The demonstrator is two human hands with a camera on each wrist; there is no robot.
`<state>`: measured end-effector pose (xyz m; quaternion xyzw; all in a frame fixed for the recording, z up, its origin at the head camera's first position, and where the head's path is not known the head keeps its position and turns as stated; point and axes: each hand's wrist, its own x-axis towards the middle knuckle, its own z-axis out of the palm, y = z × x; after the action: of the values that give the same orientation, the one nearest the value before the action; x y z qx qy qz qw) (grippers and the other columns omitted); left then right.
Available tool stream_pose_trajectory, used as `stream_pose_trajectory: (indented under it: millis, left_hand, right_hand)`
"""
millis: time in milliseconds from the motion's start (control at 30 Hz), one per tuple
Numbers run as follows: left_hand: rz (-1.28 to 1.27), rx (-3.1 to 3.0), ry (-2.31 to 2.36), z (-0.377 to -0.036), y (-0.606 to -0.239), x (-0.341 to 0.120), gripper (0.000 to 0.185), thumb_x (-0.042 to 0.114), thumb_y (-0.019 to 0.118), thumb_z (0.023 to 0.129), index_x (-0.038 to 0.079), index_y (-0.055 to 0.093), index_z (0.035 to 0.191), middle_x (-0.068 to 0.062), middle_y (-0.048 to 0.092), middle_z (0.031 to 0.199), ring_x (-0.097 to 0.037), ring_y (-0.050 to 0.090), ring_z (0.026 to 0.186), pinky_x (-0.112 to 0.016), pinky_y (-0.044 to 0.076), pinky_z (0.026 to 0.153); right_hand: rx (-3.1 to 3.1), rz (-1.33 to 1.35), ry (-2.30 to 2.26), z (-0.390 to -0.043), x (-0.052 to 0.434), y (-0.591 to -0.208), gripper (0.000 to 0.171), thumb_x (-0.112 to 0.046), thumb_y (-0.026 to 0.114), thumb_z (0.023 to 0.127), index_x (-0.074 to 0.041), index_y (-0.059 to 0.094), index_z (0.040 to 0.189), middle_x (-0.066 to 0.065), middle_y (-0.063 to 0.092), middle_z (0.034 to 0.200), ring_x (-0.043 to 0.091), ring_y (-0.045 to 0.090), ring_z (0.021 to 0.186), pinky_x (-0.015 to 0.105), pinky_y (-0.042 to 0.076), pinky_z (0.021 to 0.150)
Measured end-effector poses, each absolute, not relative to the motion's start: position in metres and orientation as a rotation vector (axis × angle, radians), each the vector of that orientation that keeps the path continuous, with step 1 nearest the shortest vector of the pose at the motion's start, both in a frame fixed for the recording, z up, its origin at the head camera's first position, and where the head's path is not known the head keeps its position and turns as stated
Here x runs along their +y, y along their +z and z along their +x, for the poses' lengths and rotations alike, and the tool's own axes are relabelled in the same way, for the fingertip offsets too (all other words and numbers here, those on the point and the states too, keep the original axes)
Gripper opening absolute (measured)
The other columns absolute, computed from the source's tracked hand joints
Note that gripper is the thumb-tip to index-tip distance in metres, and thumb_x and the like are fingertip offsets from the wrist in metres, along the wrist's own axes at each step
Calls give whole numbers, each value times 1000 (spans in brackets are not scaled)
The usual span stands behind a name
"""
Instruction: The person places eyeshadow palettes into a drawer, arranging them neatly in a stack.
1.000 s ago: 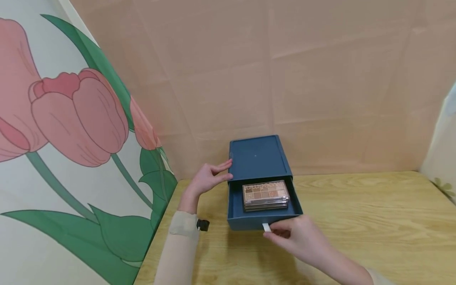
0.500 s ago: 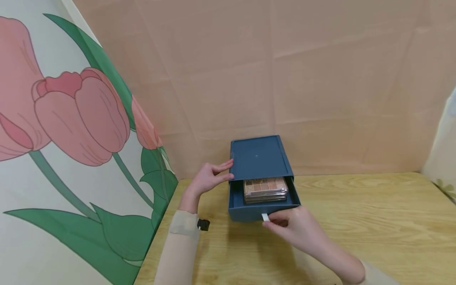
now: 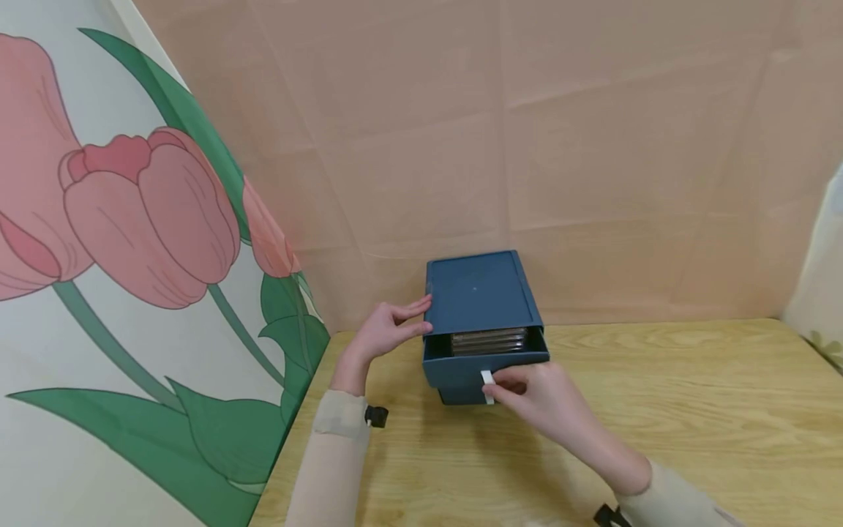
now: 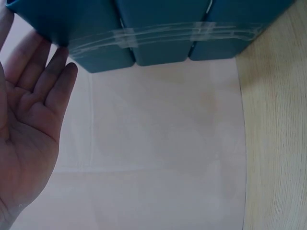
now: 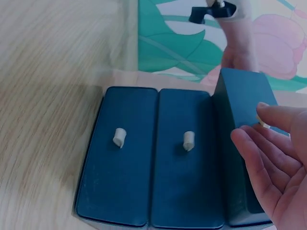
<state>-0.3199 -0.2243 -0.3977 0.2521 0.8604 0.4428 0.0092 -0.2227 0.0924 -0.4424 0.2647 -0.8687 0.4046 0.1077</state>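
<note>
A dark blue drawer box (image 3: 477,291) stands on the wooden table (image 3: 658,410) against the back wall. Its top drawer (image 3: 461,367) sticks out a little, showing the edge of a stack of eyeshadow palettes (image 3: 489,341). My right hand (image 3: 502,388) presses its straight fingers on the drawer front beside the white pull tab (image 3: 487,380). The right wrist view shows that hand (image 5: 273,163) flat against the protruding drawer (image 5: 244,110). My left hand (image 3: 421,316) rests with straight fingers on the box's left side; the left wrist view shows its open palm (image 4: 29,120) by the box (image 4: 158,28).
A tulip-printed panel (image 3: 132,219) walls off the left side and a peach backdrop (image 3: 593,146) closes the back. Two lower drawers with white tabs (image 5: 120,137) (image 5: 189,141) sit flush. The wooden tabletop stretches out to the right of the box.
The top drawer has slid back into the box, hiding most of the palettes. My right hand moved with it toward the box. The left hand stayed put.
</note>
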Motion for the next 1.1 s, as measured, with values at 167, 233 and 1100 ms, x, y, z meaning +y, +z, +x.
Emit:
stream_pose_trajectory:
  millis: [167, 233, 1100]
  left_hand:
    - [787, 2670, 1402, -321, -399, -226, 51, 30, 79, 101, 17, 65, 147, 6, 56, 156, -27, 67, 127, -30, 45, 71]
    - [782, 2662, 1413, -321, -398, -226, 51, 29, 79, 101, 17, 64, 148, 6, 55, 157, -25, 60, 137, -30, 46, 74]
    - [944, 2889, 1286, -300, -431, -233, 66, 26, 58, 114, 17, 26, 171, 4, 10, 179, -30, 15, 163, -57, 21, 126]
  right_hand:
    - [-2498, 760, 1118, -235, 89, -447, 11, -27, 87, 94, -16, 88, 98, -12, 79, 86, -5, 67, 70, 22, 56, 64]
    - [-2478, 758, 1101, -240, 87, -448, 12, -27, 86, 94, -16, 87, 97, -12, 79, 86, -5, 67, 70, 22, 56, 64]
    - [-2374, 863, 1043, -268, 123, -468, 16, -26, 81, 99, -14, 85, 109, -6, 79, 97, 0, 68, 74, 25, 57, 65]
